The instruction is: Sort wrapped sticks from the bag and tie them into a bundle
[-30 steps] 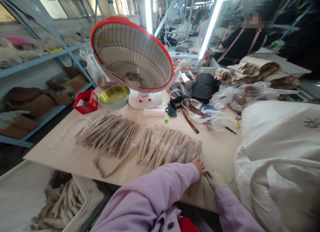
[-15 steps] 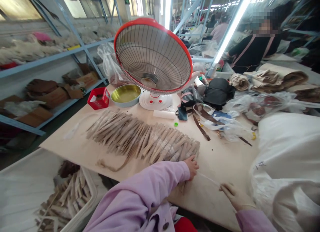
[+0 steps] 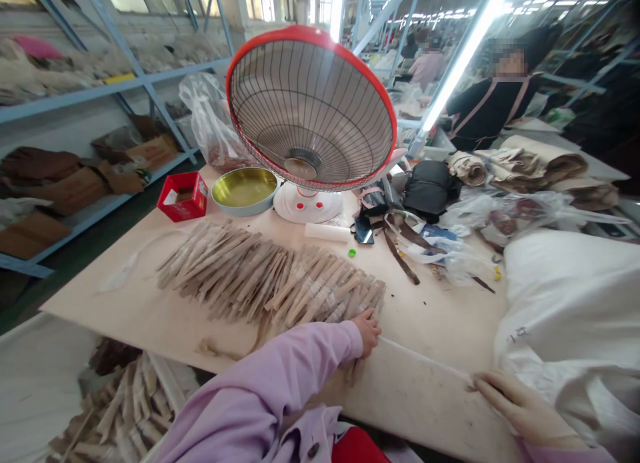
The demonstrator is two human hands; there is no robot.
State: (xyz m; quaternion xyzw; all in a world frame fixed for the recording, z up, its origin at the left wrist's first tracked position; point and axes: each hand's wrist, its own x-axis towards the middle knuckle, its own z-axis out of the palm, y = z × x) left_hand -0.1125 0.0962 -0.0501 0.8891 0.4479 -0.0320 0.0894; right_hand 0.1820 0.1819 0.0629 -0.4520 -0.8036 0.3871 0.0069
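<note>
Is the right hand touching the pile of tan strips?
No, the right hand is apart from the pile of tan strips, at the end of a thin white strip from the left hand.

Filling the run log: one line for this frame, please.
left hand: on end of tan strips, holding white tape | right hand: fingers pinch tape's other end | tape: taut between hands

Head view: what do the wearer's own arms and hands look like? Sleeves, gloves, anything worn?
Both arms wear loose lilac long sleeves, left sleeve and right sleeve, ending at the wrists. Left hand and right hand are bare: no gloves, rings or watch visible.
</note>
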